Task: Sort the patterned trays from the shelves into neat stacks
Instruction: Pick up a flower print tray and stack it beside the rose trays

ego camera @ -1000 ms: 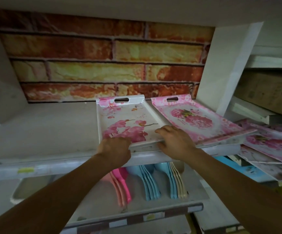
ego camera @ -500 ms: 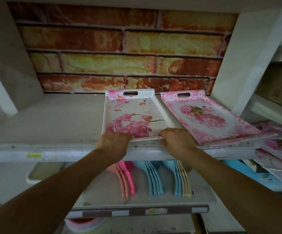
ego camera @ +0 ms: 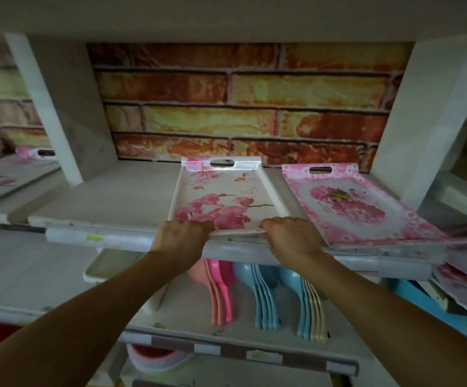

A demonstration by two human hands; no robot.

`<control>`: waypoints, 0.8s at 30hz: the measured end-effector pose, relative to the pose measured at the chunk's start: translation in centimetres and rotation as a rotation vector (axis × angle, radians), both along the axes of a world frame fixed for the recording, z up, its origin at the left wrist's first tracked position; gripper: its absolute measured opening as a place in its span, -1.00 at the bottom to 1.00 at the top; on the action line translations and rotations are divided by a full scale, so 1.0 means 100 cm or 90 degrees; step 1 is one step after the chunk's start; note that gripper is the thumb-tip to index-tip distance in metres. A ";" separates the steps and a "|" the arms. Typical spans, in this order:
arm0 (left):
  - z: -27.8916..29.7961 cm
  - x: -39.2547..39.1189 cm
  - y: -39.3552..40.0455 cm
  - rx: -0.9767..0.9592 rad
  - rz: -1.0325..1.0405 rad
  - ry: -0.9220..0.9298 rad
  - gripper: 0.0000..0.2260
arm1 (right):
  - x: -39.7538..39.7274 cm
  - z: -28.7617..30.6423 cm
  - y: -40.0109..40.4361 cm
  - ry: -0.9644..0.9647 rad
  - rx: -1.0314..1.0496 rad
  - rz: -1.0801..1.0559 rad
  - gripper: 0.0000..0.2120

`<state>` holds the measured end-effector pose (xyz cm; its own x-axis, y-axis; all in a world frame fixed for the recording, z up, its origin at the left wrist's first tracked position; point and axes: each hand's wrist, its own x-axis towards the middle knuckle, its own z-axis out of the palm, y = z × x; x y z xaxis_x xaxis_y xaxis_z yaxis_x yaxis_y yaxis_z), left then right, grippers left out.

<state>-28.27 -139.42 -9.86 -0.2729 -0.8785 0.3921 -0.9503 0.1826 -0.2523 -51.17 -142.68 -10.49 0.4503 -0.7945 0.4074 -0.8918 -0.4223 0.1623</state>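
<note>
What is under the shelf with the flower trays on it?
Below the shelf stand pink scoops and blue scoops in rows, with cream ones beside. Their tops are hidden behind the shelf edge and the hands.

Squared up parallel to the shelf edge now: white rectangular plastic tray with pink orchid print (ego camera: 226,199), formerly slightly skewed.

shelf-edge labels (ego camera: 95,237), no text legible

Orchid tray (ego camera: 226,199) left of rose tray (ego camera: 366,210)
</note>
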 end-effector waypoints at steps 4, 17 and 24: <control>0.004 0.009 0.031 -0.001 0.057 0.000 -0.74 | 0.013 -0.004 0.010 -0.010 -0.038 0.051 -0.85; 0.012 0.077 0.149 0.050 0.243 0.017 -0.78 | 0.108 -0.005 0.064 -0.071 -0.084 0.251 -0.71; 0.011 0.145 0.213 0.028 0.292 0.046 -0.85 | 0.185 0.007 0.110 -0.051 -0.091 0.290 -0.71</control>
<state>-13.80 -118.14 -8.80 0.1738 -0.9181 0.3561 -0.9504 -0.2511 -0.1834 -32.66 -131.67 -9.76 0.7022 -0.4579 0.5452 -0.6338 -0.7509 0.1857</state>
